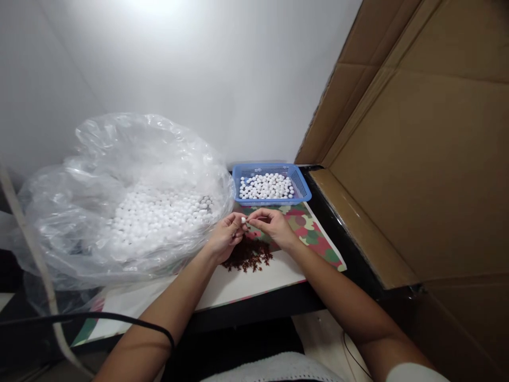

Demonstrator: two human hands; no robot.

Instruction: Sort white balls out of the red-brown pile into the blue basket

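Note:
Between the thumb and fingers of my left hand (227, 237) is a small white ball (243, 219). My right hand (274, 225) is pinched at the ball's right side; whatever tiny piece its fingertips hold is too small to make out. Both hands are just above a pile of small reddish-brown, star-shaped pieces (250, 257), part of it hidden behind my left hand. Behind the hands a blue plastic basket (274, 202) contains many white balls. To the left, a large clear plastic bag (99, 154) lies open, with many more white balls inside.
The pile rests on a white sheet (278, 270) beside camouflage-patterned paper (318, 239) on a black table (254, 302). Tall cardboard (429, 148) stands on the right, and a white wall (222, 79) is behind. A black cable (111, 315) crosses over my left forearm.

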